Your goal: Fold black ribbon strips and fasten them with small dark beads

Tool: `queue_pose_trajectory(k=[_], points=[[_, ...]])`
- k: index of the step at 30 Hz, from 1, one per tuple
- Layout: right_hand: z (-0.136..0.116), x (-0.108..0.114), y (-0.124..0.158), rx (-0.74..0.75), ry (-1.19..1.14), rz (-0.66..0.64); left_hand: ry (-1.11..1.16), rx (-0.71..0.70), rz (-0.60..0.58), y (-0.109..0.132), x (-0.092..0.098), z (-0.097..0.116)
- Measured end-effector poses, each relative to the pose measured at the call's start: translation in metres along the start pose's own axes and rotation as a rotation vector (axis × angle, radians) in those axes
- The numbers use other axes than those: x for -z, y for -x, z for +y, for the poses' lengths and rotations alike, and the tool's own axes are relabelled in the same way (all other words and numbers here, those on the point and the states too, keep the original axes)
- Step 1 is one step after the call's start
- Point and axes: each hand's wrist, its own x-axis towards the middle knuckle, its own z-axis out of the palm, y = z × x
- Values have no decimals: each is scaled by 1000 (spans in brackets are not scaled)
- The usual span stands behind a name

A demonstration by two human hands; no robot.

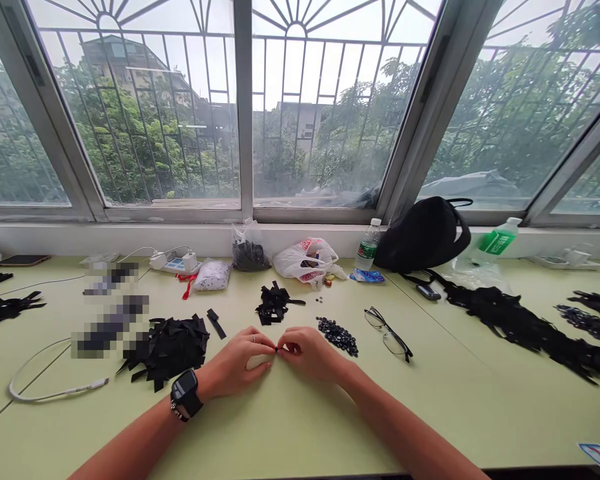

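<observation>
My left hand (243,360), with a ring and a black wristwatch (186,392), is closed in a pinch. Its fingertips meet those of my right hand (305,353) just above the table. Between them is a small black piece (277,349), mostly hidden, so I cannot tell its kind. Left of my hands lies a large pile of black fabric strips (173,347), with one loose strip (216,323) beside it. A smaller heap of strips (274,303) sits beyond my fingertips. Small black ring-like parts (337,335) are spread just past my right hand.
Eyeglasses (389,335) lie right of the ring-like parts. Along the window stand a plastic bag (307,262), a water bottle (367,247) and a black bag (423,237). A white cable (55,398) loops at left. A long row of black strips (535,327) lies at right.
</observation>
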Motion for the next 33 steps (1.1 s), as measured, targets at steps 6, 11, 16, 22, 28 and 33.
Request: queue_pose_trajectory(k=[6,11,16,22,28,33], points=[[5,5,-1,7,-2,-8,-20,11,-4,1,1,-2],[7,5,-1,2,9,-25,-14,46,66,3,3,-3],[4,6,0,-7,0,-21,-36,32,87,2,1,-4],[2,8,2,-11,1,-52,-51,14,40,1,-1,-5],[3,8,2,-24,0,-53,-35,22,49,0,-2,-5],[1,9,1,-36,-2,-58,-13,16,64,-1,-1,-5]])
